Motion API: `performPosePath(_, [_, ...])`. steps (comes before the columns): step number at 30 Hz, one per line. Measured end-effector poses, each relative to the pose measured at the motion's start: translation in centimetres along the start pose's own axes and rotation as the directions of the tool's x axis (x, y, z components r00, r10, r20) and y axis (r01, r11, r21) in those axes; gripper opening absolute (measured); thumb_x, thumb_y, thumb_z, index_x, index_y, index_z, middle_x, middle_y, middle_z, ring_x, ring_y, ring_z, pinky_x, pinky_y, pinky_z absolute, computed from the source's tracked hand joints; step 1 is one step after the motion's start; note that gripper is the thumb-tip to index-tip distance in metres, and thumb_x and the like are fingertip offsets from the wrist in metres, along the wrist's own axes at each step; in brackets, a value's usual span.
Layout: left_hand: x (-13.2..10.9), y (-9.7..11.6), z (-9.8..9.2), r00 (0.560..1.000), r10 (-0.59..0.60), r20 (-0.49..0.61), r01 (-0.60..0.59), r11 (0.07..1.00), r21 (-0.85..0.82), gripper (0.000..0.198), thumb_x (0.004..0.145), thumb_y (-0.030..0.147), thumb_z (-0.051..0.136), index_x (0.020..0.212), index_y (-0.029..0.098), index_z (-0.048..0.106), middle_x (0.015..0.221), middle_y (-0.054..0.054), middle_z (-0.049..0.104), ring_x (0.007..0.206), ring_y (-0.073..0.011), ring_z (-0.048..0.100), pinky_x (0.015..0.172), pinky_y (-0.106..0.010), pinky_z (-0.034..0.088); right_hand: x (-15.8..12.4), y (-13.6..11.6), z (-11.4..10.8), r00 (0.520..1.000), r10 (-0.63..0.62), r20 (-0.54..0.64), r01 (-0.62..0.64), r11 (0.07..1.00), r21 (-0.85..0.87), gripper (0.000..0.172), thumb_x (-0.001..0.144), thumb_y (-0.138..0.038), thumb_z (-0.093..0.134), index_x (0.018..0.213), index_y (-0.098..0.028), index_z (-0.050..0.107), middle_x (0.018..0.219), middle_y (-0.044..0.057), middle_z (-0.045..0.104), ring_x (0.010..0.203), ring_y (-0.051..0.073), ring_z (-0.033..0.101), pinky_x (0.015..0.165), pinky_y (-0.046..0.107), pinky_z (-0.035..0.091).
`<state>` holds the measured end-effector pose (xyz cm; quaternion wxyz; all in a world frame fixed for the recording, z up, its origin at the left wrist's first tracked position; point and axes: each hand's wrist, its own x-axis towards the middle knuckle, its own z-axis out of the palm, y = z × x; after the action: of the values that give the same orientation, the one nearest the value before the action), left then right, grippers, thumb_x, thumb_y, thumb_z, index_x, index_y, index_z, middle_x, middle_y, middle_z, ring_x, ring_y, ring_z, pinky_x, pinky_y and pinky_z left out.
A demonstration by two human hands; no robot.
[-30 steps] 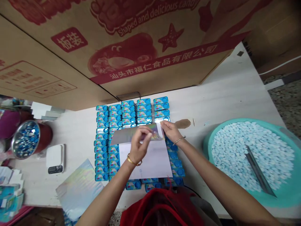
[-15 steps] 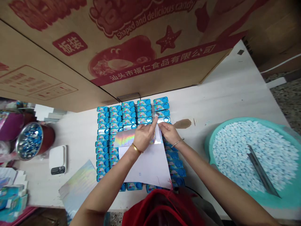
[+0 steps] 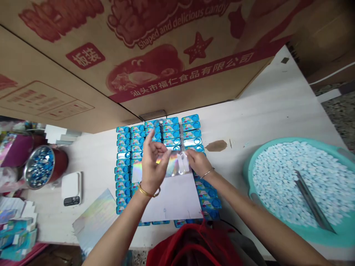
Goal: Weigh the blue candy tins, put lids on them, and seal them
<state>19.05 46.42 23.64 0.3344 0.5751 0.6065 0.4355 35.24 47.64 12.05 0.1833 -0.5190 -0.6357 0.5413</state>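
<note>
A sticker sheet lies over a grid of small blue tins (image 3: 177,130) on the white table (image 3: 266,111). Its white backing (image 3: 173,197) faces up and a holographic strip (image 3: 173,164) is folded back at the far edge. My right hand (image 3: 197,161) pinches the right end of that strip. My left hand (image 3: 153,165) hovers over the strip's left part with its fingers apart, index finger raised and thumb close to the foil. I cannot see anything held in it.
A large printed cardboard box (image 3: 155,55) stands behind the tins. At the right is a teal basin (image 3: 246,166) of pale candies with a metal scoop (image 3: 312,201). On the left are a tin of blue pieces (image 3: 39,167), a small scale (image 3: 71,187), another holographic sheet (image 3: 95,218) and stacked boxes (image 3: 15,231).
My left hand reached forward to touch a tin in the far rows, then drew back and now hovers over the strip. My right hand stays on the strip.
</note>
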Motion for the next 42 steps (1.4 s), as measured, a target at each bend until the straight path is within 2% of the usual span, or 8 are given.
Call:
performPosePath(4, [2.7, -0.3, 0.9, 0.986, -0.167, 0.009, 0.165, 0.960, -0.224, 0.068, 0.078, 0.024, 0.066, 0.137, 0.027, 0.031, 0.079, 0.002, 0.053, 0.067, -0.0102, 0.055, 0.062, -0.023, 0.050, -1.0, -0.8, 0.4, 0.993, -0.093, -0.070, 0.103, 0.984, 0.149, 0.036, 0.088, -0.050, 0.044, 0.101, -0.022, 0.065, 0.100, 0.010, 0.068, 0.098, 0.026, 0.060, 0.083, 0.036, 0.044])
performPosePath(7, [4.0, -1.6, 2.5, 0.967, -0.252, 0.044, 0.252, 0.910, -0.330, 0.072, 0.073, 0.024, 0.070, 0.136, 0.025, 0.034, 0.075, 0.004, 0.053, 0.062, -0.0085, 0.054, 0.060, -0.023, 0.049, -1.1, -1.2, -0.3, 0.980, -0.016, -0.197, 0.103, 0.893, 0.438, 0.054, 0.089, -0.060, 0.033, 0.112, -0.019, 0.059, 0.109, 0.012, 0.065, 0.096, 0.025, 0.059, 0.076, 0.036, 0.047])
performPosePath(12, [4.7, -3.2, 5.0, 0.945, -0.323, 0.052, 0.317, 0.864, -0.392, 0.075, 0.069, 0.029, 0.074, 0.134, 0.024, 0.035, 0.073, 0.006, 0.053, 0.060, -0.0079, 0.054, 0.061, -0.023, 0.050, 0.0, -2.3, -2.5, 0.948, 0.146, -0.284, 0.075, 0.764, 0.641, 0.042, 0.081, -0.059, 0.053, 0.090, -0.019, 0.059, 0.082, 0.006, 0.066, 0.074, 0.019, 0.059, 0.064, 0.031, 0.045])
performPosePath(18, [5.5, -4.8, 7.7, 0.928, -0.372, -0.025, 0.334, 0.859, -0.388, 0.074, 0.066, 0.020, 0.072, 0.132, 0.023, 0.038, 0.070, 0.005, 0.053, 0.059, -0.0084, 0.053, 0.059, -0.022, 0.046, 1.8, -2.0, -5.3, 0.869, 0.155, -0.470, 0.122, 0.853, 0.507, 0.031, 0.079, -0.048, 0.058, 0.068, -0.020, 0.055, 0.059, -0.001, 0.055, 0.056, 0.013, 0.048, 0.056, 0.026, 0.040])
performPosePath(25, [6.2, -6.9, 10.9, 0.940, -0.290, -0.182, 0.275, 0.956, -0.106, 0.071, 0.072, 0.013, 0.061, 0.137, 0.021, 0.034, 0.072, 0.003, 0.056, 0.069, -0.0114, 0.054, 0.074, -0.027, 0.045, 4.3, 0.6, -7.2, 0.860, 0.176, -0.479, -0.098, 0.978, 0.183, 0.027, 0.080, -0.043, 0.054, 0.069, -0.019, 0.058, 0.057, -0.002, 0.055, 0.053, 0.013, 0.048, 0.054, 0.024, 0.036])
performPosePath(32, [6.1, -8.0, 12.0, 0.946, -0.252, -0.203, 0.298, 0.923, 0.244, 0.074, 0.073, 0.013, 0.057, 0.141, 0.024, 0.031, 0.075, 0.003, 0.061, 0.073, -0.0144, 0.055, 0.089, -0.038, 0.036, 5.4, 2.7, -6.9, 0.872, 0.105, -0.477, -0.175, 0.979, -0.104, 0.023, 0.084, -0.036, 0.049, 0.075, -0.020, 0.062, 0.060, -0.001, 0.059, 0.056, 0.013, 0.050, 0.056, 0.024, 0.032])
performPosePath(37, [6.1, -8.8, 12.4, 0.958, -0.227, -0.176, 0.274, 0.906, 0.323, 0.079, 0.074, 0.015, 0.056, 0.145, 0.023, 0.022, 0.076, 0.003, 0.062, 0.077, -0.0171, 0.057, 0.091, -0.042, 0.034, 6.1, 3.6, -6.9, 0.874, 0.096, -0.477, -0.158, 0.983, -0.090, 0.024, 0.084, -0.037, 0.049, 0.073, -0.020, 0.062, 0.058, -0.001, 0.058, 0.055, 0.013, 0.049, 0.056, 0.024, 0.033])
performPosePath(42, [6.4, -8.7, 11.9, 0.952, -0.257, -0.168, 0.307, 0.816, 0.489, 0.083, 0.074, 0.022, 0.061, 0.146, 0.021, 0.020, 0.091, -0.004, 0.060, 0.092, -0.0250, 0.055, 0.090, -0.046, 0.035, 6.5, 5.3, -5.8, 0.860, 0.150, -0.487, -0.085, 0.985, 0.153, 0.026, 0.079, -0.040, 0.054, 0.087, -0.018, 0.065, 0.058, -0.003, 0.051, 0.052, 0.013, 0.046, 0.052, 0.025, 0.038])
